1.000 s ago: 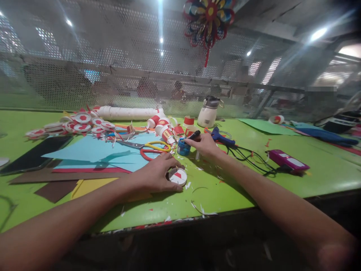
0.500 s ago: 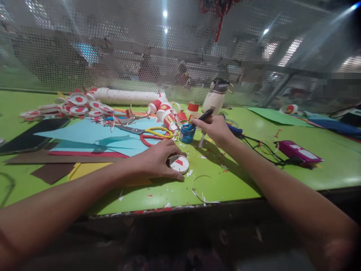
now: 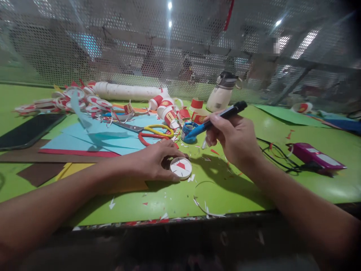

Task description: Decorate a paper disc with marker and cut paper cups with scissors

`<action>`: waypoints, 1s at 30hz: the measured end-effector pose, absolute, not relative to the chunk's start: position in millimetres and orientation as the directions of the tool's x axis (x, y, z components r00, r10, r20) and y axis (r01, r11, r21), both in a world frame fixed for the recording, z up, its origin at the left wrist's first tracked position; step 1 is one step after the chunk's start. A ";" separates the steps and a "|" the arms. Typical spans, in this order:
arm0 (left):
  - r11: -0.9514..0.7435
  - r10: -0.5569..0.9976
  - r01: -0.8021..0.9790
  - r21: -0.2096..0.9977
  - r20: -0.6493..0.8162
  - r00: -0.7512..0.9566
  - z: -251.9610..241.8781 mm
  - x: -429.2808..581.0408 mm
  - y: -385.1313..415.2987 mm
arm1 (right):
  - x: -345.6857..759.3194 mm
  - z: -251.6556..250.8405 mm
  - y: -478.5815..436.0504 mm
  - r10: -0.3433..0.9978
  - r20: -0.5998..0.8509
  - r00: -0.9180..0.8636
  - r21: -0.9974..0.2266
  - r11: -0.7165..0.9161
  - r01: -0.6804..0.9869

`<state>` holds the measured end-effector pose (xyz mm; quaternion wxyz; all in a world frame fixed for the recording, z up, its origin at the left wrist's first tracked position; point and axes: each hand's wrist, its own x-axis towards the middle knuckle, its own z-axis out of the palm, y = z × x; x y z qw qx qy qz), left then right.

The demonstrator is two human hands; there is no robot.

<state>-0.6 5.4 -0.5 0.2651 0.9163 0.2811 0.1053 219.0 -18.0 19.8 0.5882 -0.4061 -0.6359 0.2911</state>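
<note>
My left hand (image 3: pixel 159 160) rests on the table with thumb and fingers around the edge of a small white paper disc (image 3: pixel 184 174). A red wedge and short dark lines mark the disc's face. My right hand (image 3: pixel 235 137) grips a black pen-shaped tool (image 3: pixel 229 111), its blue-covered end (image 3: pixel 194 131) pointing down left over a small blue jar (image 3: pixel 185 132). A whitish tip (image 3: pixel 204 144) also pokes out below the fingers of that hand; I cannot tell what it belongs to. Just beyond my left hand lie scissors (image 3: pixel 158 130) with yellow and red handles.
Light-blue paper sheets (image 3: pixel 70 137) and a black phone (image 3: pixel 31 130) lie at left. Red-and-white paper discs (image 3: pixel 76 99) and cut cups (image 3: pixel 167 113) are heaped behind. A white bottle (image 3: pixel 220 96) stands at the back; a purple device (image 3: pixel 317 156) with a cable sits right. Scraps litter the front edge.
My right hand has moved right and toward me, tilting the black tool so its blue end shows at the jar's mouth. My left hand still holds the disc. The view has shifted slightly.
</note>
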 end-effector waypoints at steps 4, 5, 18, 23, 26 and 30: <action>-0.657 0.618 0.485 0.577 0.044 0.785 -2.2 2.6 4.3 | 215.6 15.9 -26.2 0.909 0.406 -0.095 -0.907 0.413 0.084; -0.654 0.627 0.494 0.573 0.046 0.778 -2.4 3.3 3.5 | 216.1 15.1 -26.8 0.917 0.384 -0.113 -0.917 0.392 0.067; -0.620 0.703 0.588 0.519 0.036 0.710 -5.5 5.0 -2.0 | 200.5 8.3 -38.8 0.917 0.347 -0.198 -0.870 0.393 0.296; -0.606 0.715 0.579 0.546 0.054 0.697 -3.5 6.9 -4.0 | 197.8 6.9 -42.2 0.910 0.378 -0.172 -0.846 0.415 0.335; -0.597 0.723 0.591 0.542 0.045 0.689 -3.3 7.6 -4.9 | 197.0 6.2 -44.0 0.895 0.415 -0.164 -0.819 0.446 0.362; -0.596 0.726 0.605 0.528 0.033 0.687 -5.1 7.0 -4.8 | 196.4 6.3 -44.7 0.865 0.469 -0.179 -0.773 0.500 0.391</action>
